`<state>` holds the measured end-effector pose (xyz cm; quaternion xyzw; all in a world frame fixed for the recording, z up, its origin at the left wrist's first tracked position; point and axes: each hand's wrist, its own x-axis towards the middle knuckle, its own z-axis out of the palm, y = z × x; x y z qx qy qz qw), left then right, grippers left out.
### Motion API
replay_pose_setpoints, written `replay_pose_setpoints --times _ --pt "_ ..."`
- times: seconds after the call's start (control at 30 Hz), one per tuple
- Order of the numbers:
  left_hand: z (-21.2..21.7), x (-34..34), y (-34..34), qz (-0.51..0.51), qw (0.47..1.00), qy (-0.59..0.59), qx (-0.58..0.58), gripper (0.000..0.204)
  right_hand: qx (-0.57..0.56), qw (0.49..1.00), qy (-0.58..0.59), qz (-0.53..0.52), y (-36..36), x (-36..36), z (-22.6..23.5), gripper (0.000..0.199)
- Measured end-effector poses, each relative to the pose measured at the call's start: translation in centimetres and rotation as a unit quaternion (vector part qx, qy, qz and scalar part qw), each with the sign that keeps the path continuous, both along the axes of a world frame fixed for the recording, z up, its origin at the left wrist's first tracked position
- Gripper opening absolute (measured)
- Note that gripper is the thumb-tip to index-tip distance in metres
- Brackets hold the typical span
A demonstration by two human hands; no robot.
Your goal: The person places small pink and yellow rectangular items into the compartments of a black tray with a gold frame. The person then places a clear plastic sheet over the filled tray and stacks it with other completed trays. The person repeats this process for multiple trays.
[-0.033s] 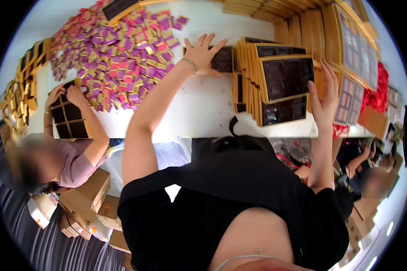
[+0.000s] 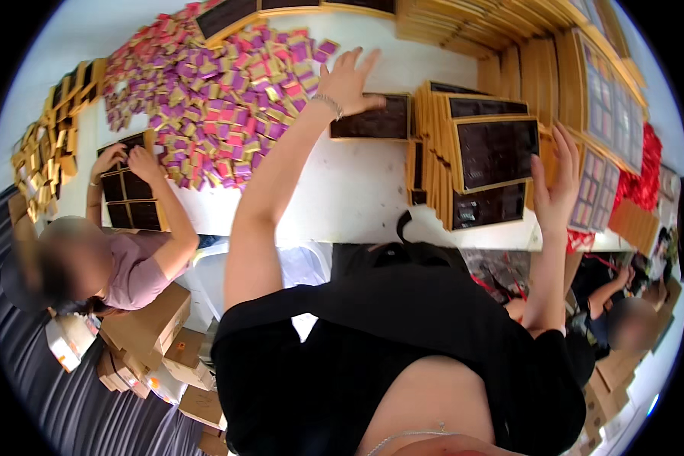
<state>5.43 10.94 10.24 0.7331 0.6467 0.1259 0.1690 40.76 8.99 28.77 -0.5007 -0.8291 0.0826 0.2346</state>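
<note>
My left hand [image 2: 349, 83] reaches over the table with its fingers spread. Its thumb overlaps the far edge of a dark, gold-rimmed tray [image 2: 380, 120] lying flat on the white table; I cannot tell whether it touches. Small purple, pink and gold wrapped pieces [image 2: 228, 106] lie in a large heap just left of that hand. My right hand [image 2: 556, 178] is held upright with loosely extended fingers at the right side of a leaning stack of dark, gold-rimmed trays [image 2: 498, 152]. No object shows in its fingers.
Tall stacks of gold-edged boxes [image 2: 536, 76] stand at the far right, by clear-topped boxes [image 2: 612, 99] and red material [image 2: 646, 163]. At left another person's hands [image 2: 125, 157] work over a dark divided tray [image 2: 133, 215]. Cardboard boxes [image 2: 148, 323] stand low at left.
My left hand has shifted away over the table, uncovering more of the flat tray. The whole view has moved slightly, showing more trays at the far edge. My right hand stays beside the stack.
</note>
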Motion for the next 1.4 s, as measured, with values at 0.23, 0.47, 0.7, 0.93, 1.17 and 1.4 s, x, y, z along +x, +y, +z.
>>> replay_pose_setpoints --times 0.23,0.47,0.7,0.93,1.17,1.4 --pt "-5.2 -7.2 14.2 0.469 0.623 -0.622 -0.07 0.078 0.004 0.998 0.05 0.045 0.5 -4.1 0.6 0.041" --pt "-7.8 -8.6 17.9 0.592 0.609 -0.506 0.151 0.061 0.039 0.993 -0.003 0.108 3.5 -7.0 1.7 0.04" --pt "-5.8 -13.3 17.3 0.758 0.415 -0.486 0.132 0.074 -0.017 0.966 0.045 0.253 9.0 -17.6 2.1 0.045" --pt "-5.5 -15.8 17.1 0.66 0.338 -0.66 0.118 0.06 -0.041 0.936 0.023 0.35 18.2 -37.5 -4.8 0.041" --pt "0.4 -23.7 4.0 0.451 0.244 -0.813 0.276 0.039 -0.041 0.947 0.007 0.32 26.2 -54.0 -15.8 0.049" --pt "-4.8 -26.2 6.9 0.356 0.258 -0.846 0.3 0.03 -0.242 0.881 -0.059 0.403 24.3 -59.4 -16.9 0.062"
